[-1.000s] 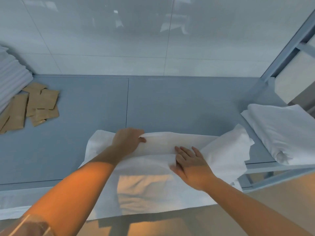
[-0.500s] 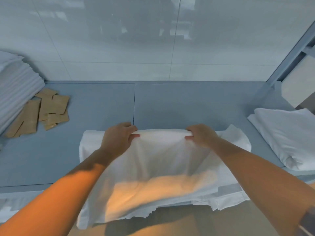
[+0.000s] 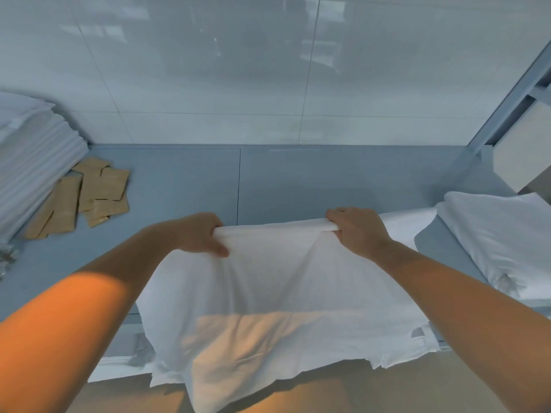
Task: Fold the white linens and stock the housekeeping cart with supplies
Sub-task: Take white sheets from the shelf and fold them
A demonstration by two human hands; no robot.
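A thin white cotton linen sheet (image 3: 268, 293) is held up in the centre of the frame by both hands, its upper edge gathered into a taut roll-like fold that runs across the middle of the picture. That edge is gripped at its left end by the left hand (image 3: 198, 234), whose fingers are curled over the far side of the cloth while the thumb is pressed against the near side. The right end of the fold is gripped by the right hand (image 3: 356, 231), with the fingers wrapped over the top of the cloth and the thumb tucked beneath. From the fold the sheet is draped toward the lower centre of the frame, over the near edge of the flat grey-blue work surface (image 3: 328, 180), and its ragged lower hem is seen hanging below that edge. A warm orange patch of light is cast on the lower part of the sheet and on the left forearm. At the right edge of the frame a folded white linen bundle (image 3: 501, 239) is lying on the surface. At the far left a tall stack of folded white linens (image 3: 32, 162) is seen, and just beside it a loose pile of flat brown paper packets (image 3: 86, 195) is spread on the surface. The upper half of the frame is filled by a glossy pale tiled wall (image 3: 268, 70).
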